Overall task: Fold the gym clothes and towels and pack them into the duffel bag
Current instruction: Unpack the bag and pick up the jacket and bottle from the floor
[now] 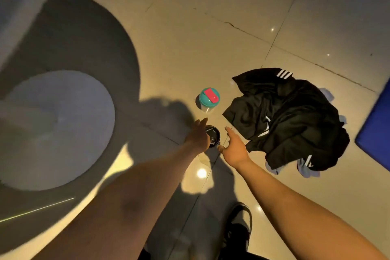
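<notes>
A crumpled pile of black gym clothes (291, 116) with white stripes lies on the tiled floor at the right, over a pale blue cloth (306, 172) that shows at its edges. Both arms reach down toward the floor. My left hand (197, 136) is stretched out with straight fingers beside a black-lidded bottle (213, 135), touching or just over its left side. My right hand (235, 146) is open, fingers extended, just right of that bottle and left of the clothes. No duffel bag is in view.
A clear bottle with a teal lid and red flap (209, 98) stands behind the black one. A blue mat (377, 129) lies at the right edge. A large round grey base (59, 129) fills the left. My dark shoe (238, 224) is below.
</notes>
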`<state>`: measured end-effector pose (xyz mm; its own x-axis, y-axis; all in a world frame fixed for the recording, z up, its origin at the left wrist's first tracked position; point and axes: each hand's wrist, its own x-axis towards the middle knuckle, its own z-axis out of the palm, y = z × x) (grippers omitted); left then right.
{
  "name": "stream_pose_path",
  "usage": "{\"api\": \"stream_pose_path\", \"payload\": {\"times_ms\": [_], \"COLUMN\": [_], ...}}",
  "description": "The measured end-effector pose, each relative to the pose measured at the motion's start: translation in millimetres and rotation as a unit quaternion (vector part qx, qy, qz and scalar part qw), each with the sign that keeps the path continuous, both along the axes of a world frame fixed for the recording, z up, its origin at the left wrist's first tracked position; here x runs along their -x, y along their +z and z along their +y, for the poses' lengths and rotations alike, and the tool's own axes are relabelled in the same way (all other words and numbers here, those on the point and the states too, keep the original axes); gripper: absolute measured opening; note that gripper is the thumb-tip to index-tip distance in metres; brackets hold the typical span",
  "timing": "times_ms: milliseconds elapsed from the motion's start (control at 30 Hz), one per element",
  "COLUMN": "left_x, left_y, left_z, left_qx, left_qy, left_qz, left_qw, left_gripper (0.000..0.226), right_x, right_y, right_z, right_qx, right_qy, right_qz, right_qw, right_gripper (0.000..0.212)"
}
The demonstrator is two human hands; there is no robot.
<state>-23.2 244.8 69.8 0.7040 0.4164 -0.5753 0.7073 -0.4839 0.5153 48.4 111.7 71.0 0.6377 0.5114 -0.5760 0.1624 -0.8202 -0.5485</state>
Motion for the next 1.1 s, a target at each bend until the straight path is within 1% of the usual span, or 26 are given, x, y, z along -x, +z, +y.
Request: {"api": "stream_pose_path", "payload": {"times_ms": [67,167,233,267,333,400,500,567,600,667,733,767,833,900,967,1033,1100], "left_x": [1,1,1,2,4,5,0,-7,-12,-23,-36,-45,-61,-79,-101,-122,-139], "left_y": [-35,-71,-86,-92,-99,-107,-117,-125,-127,-129,-131,-131,-128,-128,-126,-127,-133], "left_z": [-3,-4,-5,-5,-7,-8,-5,2,5,12,21,26,34,42,49,56,63], "left_qx": [0.017,0.055,0.079,0.087,0.099,0.102,0.073,0.056,0.054,0.000,-0.067,-0.088,-0.110,-0.147,-0.151,-0.161,-0.161], "left_qy": [0.018,0.064,0.096,0.104,0.115,0.117,0.081,0.051,0.053,0.007,0.006,0.032,0.040,0.009,0.010,0.005,-0.014], "left_qz": [-0.008,0.001,-0.007,-0.015,-0.033,-0.055,-0.068,-0.059,-0.064,-0.090,-0.111,-0.126,-0.129,-0.134,-0.134,-0.108,-0.056], "left_qw": [1.000,0.996,0.992,0.991,0.988,0.986,0.992,0.995,0.995,0.996,0.992,0.988,0.985,0.980,0.979,0.981,0.985], "left_gripper": [0.063,0.064,0.063,0.062,0.061,0.061,0.062,0.054,0.049,0.048,0.055,0.059,0.066,0.072,0.081,0.088,0.091], "right_x": [3,8,10,11,13,12,6,0,-3,-15,-31,-39,-58,-77,-92,-101,-108], "right_y": [-28,-53,-72,-82,-105,-113,-111,-116,-117,-119,-121,-120,-116,-112,-108,-109,-110], "right_z": [-2,0,9,13,15,19,30,35,36,40,45,48,55,62,69,75,79], "right_qx": [0.004,-0.038,-0.064,-0.068,-0.059,-0.021,-0.009,-0.003,0.000,0.009,0.020,0.022,0.026,0.032,0.038,0.043,0.045], "right_qy": [0.007,-0.002,0.006,0.008,-0.008,-0.014,-0.045,-0.055,-0.057,-0.042,-0.031,-0.038,-0.053,-0.063,-0.064,-0.053,-0.046], "right_qz": [0.013,0.037,0.022,0.013,0.006,-0.025,-0.029,-0.043,-0.047,-0.060,-0.088,-0.105,-0.133,-0.142,-0.144,-0.149,-0.150], "right_qw": [1.000,0.999,0.998,0.998,0.998,0.999,0.999,0.998,0.997,0.997,0.995,0.993,0.989,0.987,0.987,0.987,0.987], "right_gripper": [0.078,0.068,0.068,0.072,0.090,0.098,0.090,0.087,0.086,0.087,0.087,0.085,0.083,0.082,0.082,0.082,0.083]}}
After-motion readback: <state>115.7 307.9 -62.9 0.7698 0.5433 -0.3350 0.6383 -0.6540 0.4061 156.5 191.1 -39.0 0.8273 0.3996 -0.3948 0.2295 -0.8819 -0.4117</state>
